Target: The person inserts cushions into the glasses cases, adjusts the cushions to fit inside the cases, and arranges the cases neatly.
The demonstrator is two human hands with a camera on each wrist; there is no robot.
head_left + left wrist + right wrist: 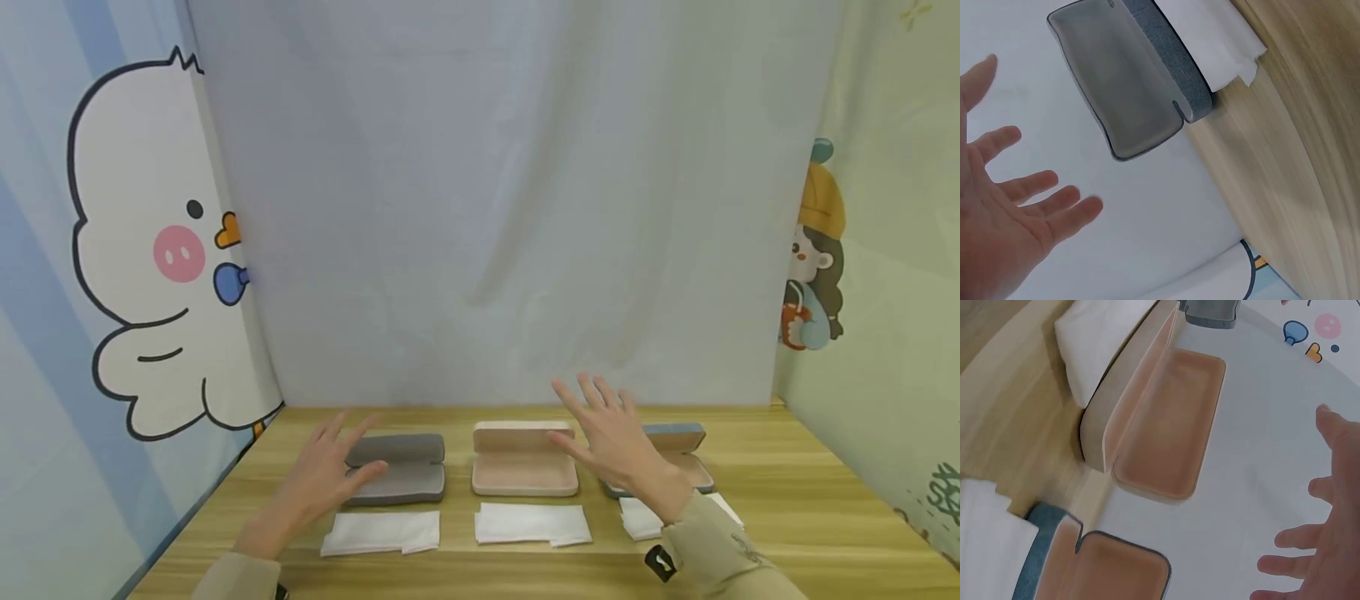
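Observation:
My left hand (318, 477) hovers with spread fingers by the left end of a grey glasses case (405, 479), whose lid stands up. In the left wrist view that hand (1013, 225) holds nothing. My right hand (611, 437) is raised, fingers apart, between a cream glasses case (525, 479) with a pink lining and a blue glasses case (686, 442), part of which it hides. Both of these cases also have their lids up. The right wrist view shows the right hand (1322, 537) holding nothing, to one side of the cream case (1169, 425).
White folded cloths lie in front of the cases: one on the left (382, 532), one in the middle (532, 524) and one on the right (640, 518), partly behind the right forearm. A pale curtain (487, 208) hangs behind the wooden table (810, 500).

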